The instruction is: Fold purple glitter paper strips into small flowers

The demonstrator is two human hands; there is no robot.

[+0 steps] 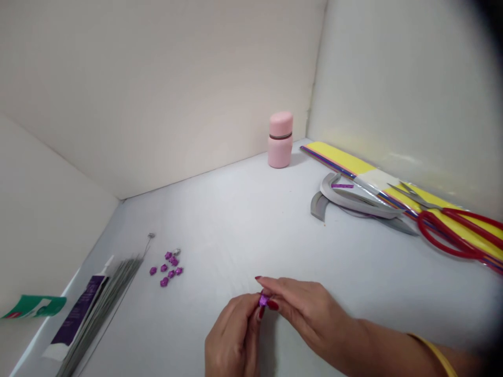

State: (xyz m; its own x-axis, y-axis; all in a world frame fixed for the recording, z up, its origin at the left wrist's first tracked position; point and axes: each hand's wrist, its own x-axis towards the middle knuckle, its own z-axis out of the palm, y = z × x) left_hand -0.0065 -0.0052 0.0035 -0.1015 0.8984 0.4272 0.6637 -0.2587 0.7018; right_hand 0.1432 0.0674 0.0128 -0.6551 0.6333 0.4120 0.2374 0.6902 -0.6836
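Note:
My left hand point(231, 335) and my right hand point(302, 309) meet at the bottom middle, pinching a small purple glittery flower point(263, 300) between their fingertips. The flower is partly hidden by the fingers. A yellow bangle point(434, 353) circles my right wrist. Left of my hands, several similar purple flowers point(167, 269) lie scattered on the white surface point(220, 230). Beside them lies a bundle of thin grey wire stems point(106, 309), with one stem reaching toward the flowers.
A tube with a purple label point(76, 314) and a green packet point(35, 306) lie at the left. A pink bottle point(280, 140) stands at the back corner. At the right lie curled grey strips point(353, 199), red-handled scissors point(451, 235) and a yellow strip pack point(338, 159), against white walls point(157, 78).

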